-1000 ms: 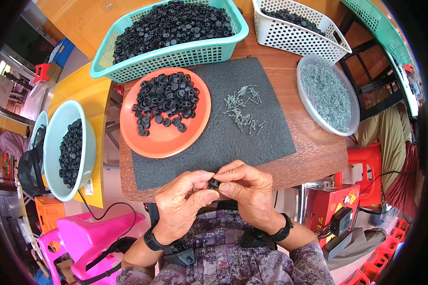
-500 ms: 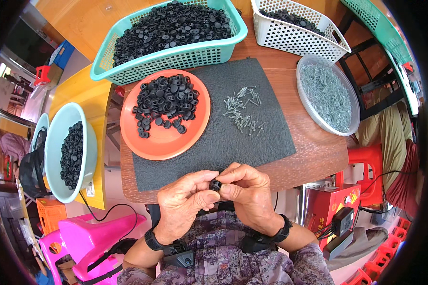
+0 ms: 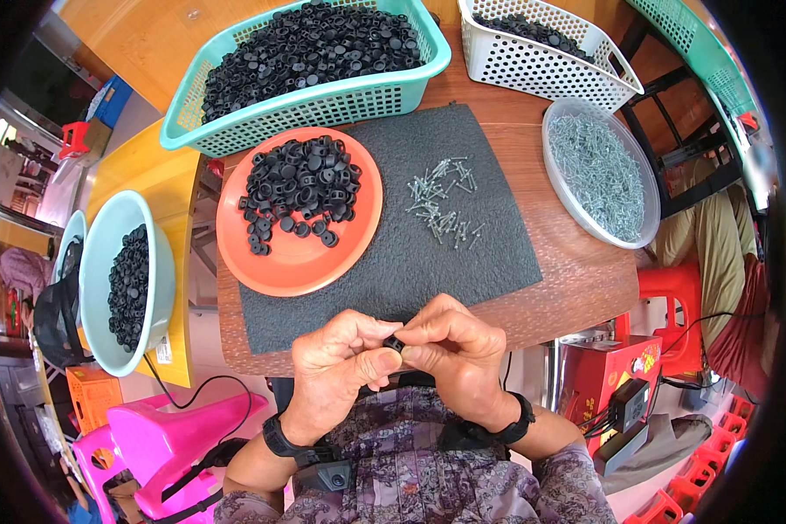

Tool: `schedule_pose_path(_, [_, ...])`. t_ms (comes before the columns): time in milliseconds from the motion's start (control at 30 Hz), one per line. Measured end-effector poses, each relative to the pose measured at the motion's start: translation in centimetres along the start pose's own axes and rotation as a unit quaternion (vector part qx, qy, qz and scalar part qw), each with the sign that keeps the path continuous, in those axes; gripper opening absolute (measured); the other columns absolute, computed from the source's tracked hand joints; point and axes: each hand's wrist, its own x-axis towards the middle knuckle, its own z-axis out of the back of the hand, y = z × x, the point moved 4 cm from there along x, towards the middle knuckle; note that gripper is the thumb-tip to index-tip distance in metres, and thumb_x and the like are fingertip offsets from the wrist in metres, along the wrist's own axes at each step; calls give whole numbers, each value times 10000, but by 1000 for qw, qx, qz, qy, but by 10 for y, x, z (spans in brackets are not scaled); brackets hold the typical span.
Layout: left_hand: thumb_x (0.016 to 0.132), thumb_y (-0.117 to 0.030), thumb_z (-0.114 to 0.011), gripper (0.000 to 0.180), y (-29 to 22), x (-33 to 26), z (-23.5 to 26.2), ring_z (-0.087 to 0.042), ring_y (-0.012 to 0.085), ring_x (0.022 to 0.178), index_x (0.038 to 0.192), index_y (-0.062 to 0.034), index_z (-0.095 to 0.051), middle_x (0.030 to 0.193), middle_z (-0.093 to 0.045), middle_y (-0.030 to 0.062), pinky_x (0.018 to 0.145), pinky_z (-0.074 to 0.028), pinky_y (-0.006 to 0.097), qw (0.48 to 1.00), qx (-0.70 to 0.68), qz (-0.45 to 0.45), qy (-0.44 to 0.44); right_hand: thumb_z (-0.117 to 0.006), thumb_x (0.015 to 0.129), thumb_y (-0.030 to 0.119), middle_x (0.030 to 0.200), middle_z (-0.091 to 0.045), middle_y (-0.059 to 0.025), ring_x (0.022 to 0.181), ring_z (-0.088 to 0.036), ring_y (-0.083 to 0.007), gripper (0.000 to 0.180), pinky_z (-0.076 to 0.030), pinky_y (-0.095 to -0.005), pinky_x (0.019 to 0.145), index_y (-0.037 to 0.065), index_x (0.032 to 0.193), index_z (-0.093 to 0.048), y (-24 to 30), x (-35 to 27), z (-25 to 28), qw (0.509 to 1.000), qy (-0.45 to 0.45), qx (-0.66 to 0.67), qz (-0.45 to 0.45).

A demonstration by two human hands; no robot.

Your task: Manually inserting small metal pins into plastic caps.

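Note:
Between my fingertips, just off the near edge of the table, is a small black plastic cap-like part (image 3: pixel 395 343). My left hand (image 3: pixel 345 354) pinches it from the left with thumb and fingers. From the other side my right hand (image 3: pixel 452 348) has its thumb and forefinger closed at the same part; whether a screw is also between them is hidden. Beyond my hands lies a dark grey mat (image 3: pixel 349 288). An orange plate (image 3: pixel 293 275) with a heap of similar black parts (image 3: pixel 301 179) rests on it, and loose silver screws (image 3: pixel 445 201) are scattered to the right.
At the back stand a teal basket (image 3: pixel 323 105) and a white basket (image 3: pixel 541 79), both with black parts. A clear round tub (image 3: pixel 555 175) of screws is at the right. A pale blue basin (image 3: pixel 162 288) stands left, above a pink stool (image 3: pixel 166 437). Another person's legs (image 3: pixel 703 236) show at right.
My fingers have shifted slightly around the black part, and it has turned a little, with less of it showing. The table and its things appear slightly further left.

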Motion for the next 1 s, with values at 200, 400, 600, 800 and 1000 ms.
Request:
schedule_pose_path(200, [764,-93,-704,285,-1,-1,-2,-587,108,640,973,47,-570,863,-635,127,515,-488,200,999,10,-25,-26,-615,738,-141,836,-574,-69,714,-563,-103,166,-478,-219,610,-26,854,-640,-2,0,-2,997,-14,70,-24])
schedule_pose_path(400, [748,-158,-714,314,1,-1,-4,-573,93,645,935,38,-555,818,-612,85,534,-480,191,991,93,-89,-26,-617,748,-125,831,-559,-55,722,-547,-90,158,-465,-213,631,-30,874,-638,-2,-4,-3,993,-27,101,-47])
schedule_pose_path(600, [734,-195,-739,323,1,3,-1,-549,94,678,885,18,-547,812,-596,74,558,-448,214,964,164,-207,19,-609,756,-123,830,-555,-54,733,-536,-91,159,-444,-209,638,-36,887,-637,5,-9,-3,987,-33,146,-59])
schedule_pose_path(800, [726,-99,-753,272,14,-4,-1,-591,131,715,867,5,-544,828,-616,108,635,-485,238,995,-49,-75,-36,-592,805,-60,876,-525,-65,727,-520,-102,154,-433,-222,613,-36,955,-612,6,-10,-4,996,10,89,-28])
schedule_pose_path(1000, [754,-65,-715,246,-8,10,-19,-628,169,762,902,40,-548,901,-641,152,673,-505,258,995,-87,1,-44,-674,732,-21,817,-485,-85,660,-513,-146,290,-435,-252,561,-5,998,-562,27,8,3,990,31,-114,71])
